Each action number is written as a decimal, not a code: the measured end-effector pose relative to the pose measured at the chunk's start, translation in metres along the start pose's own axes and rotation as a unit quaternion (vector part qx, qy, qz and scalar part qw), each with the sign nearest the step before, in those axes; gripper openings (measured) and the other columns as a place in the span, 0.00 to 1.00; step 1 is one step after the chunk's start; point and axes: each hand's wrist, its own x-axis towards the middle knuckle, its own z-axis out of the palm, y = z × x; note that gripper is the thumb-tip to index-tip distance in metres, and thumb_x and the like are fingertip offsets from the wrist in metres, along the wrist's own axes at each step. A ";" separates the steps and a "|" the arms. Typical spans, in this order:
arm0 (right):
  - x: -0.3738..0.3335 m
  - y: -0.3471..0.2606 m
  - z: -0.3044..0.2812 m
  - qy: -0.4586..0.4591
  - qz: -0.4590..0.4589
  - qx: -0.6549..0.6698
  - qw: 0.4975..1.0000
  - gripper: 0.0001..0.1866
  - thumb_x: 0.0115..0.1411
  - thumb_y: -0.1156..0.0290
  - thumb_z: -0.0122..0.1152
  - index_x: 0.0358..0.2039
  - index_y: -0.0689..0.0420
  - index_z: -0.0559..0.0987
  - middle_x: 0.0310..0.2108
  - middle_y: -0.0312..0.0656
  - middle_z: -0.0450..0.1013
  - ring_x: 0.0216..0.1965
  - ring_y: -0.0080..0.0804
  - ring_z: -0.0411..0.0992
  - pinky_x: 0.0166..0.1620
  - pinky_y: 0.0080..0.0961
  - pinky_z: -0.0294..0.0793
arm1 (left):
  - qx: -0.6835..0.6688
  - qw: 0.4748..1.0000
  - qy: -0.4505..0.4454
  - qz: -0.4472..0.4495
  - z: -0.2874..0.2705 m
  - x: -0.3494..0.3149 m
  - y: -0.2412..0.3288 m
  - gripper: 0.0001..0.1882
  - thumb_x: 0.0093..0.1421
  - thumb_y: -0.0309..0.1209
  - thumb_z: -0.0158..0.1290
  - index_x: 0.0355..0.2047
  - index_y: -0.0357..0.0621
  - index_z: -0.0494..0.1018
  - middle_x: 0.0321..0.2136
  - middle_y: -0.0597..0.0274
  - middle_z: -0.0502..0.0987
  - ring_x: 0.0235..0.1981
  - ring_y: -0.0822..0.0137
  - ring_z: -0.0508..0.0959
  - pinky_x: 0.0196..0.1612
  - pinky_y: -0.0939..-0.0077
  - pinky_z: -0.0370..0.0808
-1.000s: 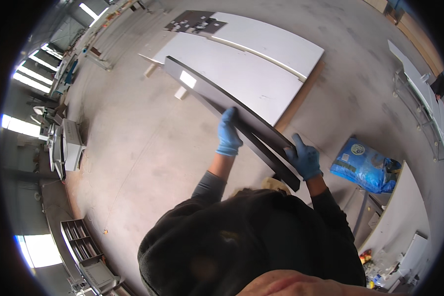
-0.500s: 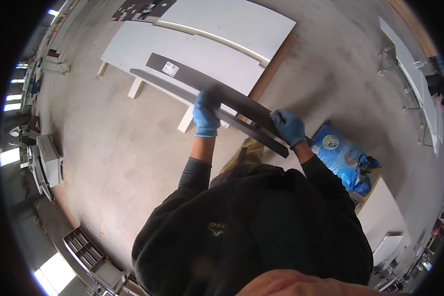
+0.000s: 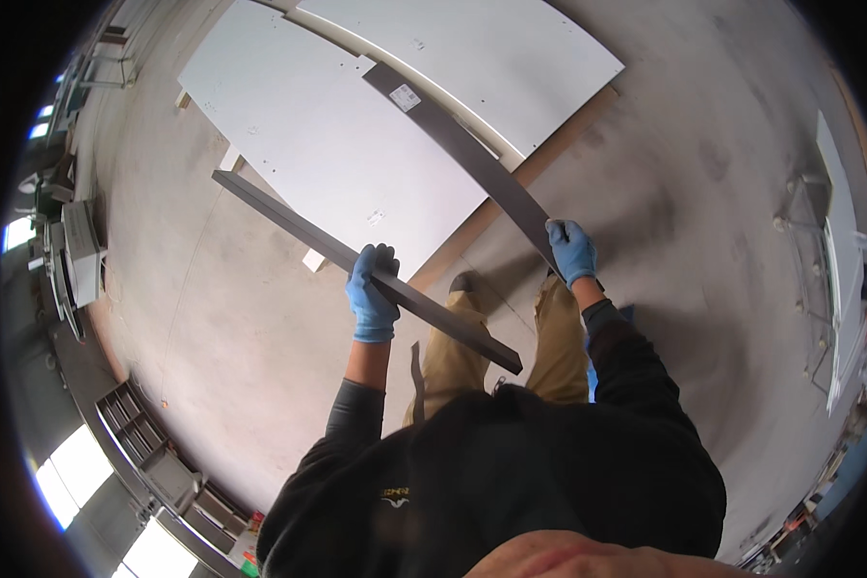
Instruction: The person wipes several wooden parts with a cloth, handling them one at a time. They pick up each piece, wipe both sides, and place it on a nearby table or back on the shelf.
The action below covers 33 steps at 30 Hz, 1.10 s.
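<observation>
My left hand, in a blue glove, is closed round the middle of a long dark grey strip. That strip slants from the far left down toward my waist. A second dark grey board, flat and with a white label at its far end, is gripped near its close end by my right hand, also blue-gloved. The two pieces are apart and spread like a V. The far part of the labelled board overlaps the large white panels in view; whether it touches them I cannot tell.
The white panels lie low over the floor on white blocks and a brown sheet. Long white boards on a wheeled rack stand at the right. Grey cartons and a shelf unit line the left side.
The two grey pieces, close together and nearly parallel before, have been drawn apart. My view has shifted toward the white panels, and the blue bag at the right is now mostly hidden behind my arm.
</observation>
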 end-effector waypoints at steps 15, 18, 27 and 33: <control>0.227 0.218 0.184 -0.022 -0.022 0.030 0.999 0.25 0.64 0.44 0.64 0.33 0.56 0.84 0.29 0.50 0.80 0.32 0.52 0.78 0.38 0.42 0.76 | -0.020 0.991 -0.042 0.126 0.055 0.182 -0.201 0.32 0.67 0.34 0.54 0.66 0.28 0.61 0.56 0.41 0.76 0.58 0.50 0.77 0.63 0.57 0.74; 0.242 0.220 0.197 -0.033 -0.047 0.010 0.998 0.25 0.64 0.44 0.64 0.34 0.57 0.84 0.29 0.49 0.81 0.33 0.51 0.79 0.39 0.41 0.76 | -0.009 0.987 -0.061 0.146 0.053 0.201 -0.222 0.31 0.68 0.36 0.52 0.67 0.30 0.62 0.58 0.42 0.75 0.60 0.50 0.76 0.65 0.56 0.72; 0.263 0.214 0.221 -0.045 -0.088 0.037 0.994 0.26 0.66 0.46 0.62 0.28 0.60 0.79 0.26 0.54 0.77 0.28 0.55 0.73 0.36 0.42 0.72 | -0.039 0.981 -0.091 0.169 0.042 0.255 -0.261 0.31 0.70 0.39 0.49 0.67 0.31 0.62 0.60 0.43 0.74 0.62 0.50 0.74 0.66 0.55 0.70; 0.265 0.215 0.223 -0.046 -0.094 -0.010 0.994 0.27 0.67 0.47 0.61 0.27 0.61 0.77 0.26 0.55 0.76 0.27 0.55 0.69 0.35 0.41 0.71 | -0.076 0.975 -0.093 0.187 0.033 0.268 -0.276 0.31 0.70 0.37 0.49 0.66 0.26 0.61 0.54 0.43 0.78 0.55 0.52 0.79 0.59 0.60 0.77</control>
